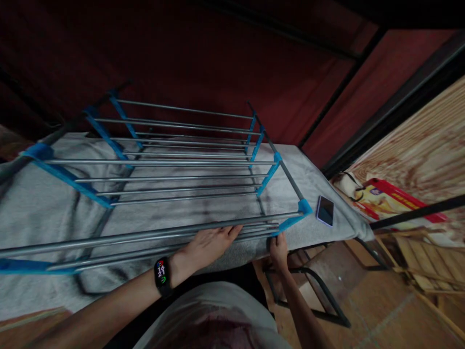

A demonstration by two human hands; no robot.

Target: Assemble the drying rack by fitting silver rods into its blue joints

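Rack (181, 165) of grey metal rods and blue plastic connectors lies on its side across a bed (36, 208) covered in a grey blanket, its tiers running away from the person toward a dark red wall (218, 53).

Left hand (209, 245), smart band (162, 277) on the wrist, lies flat, palm down, on the nearest rods; fingers stretched out along them, nothing clasped. Looks like a steadying press, keeping the frame from rocking on the soft blanket.

Right hand (278, 248) sits at the near right corner, fingers curled about the rod end just below the blue corner joint (301, 209). Grip is narrow and closed on that rod end. Placement at the joint makes sense: that is where rod and connector meet and where the frame flexes most.

Phone (324, 210) lies face up on the blanket, just right of the corner joint, apart from the rack.

Room: dim, reddish. Tiled floor (381, 315) lower right; a dark metal frame (319, 295) stands on it below the bed edge. Further right, a wood-grain panel (417, 145), a red and yellow packet (392, 198) and pale wooden slats (428, 261). The person's pale shirt (218, 315) fills the bottom edge.
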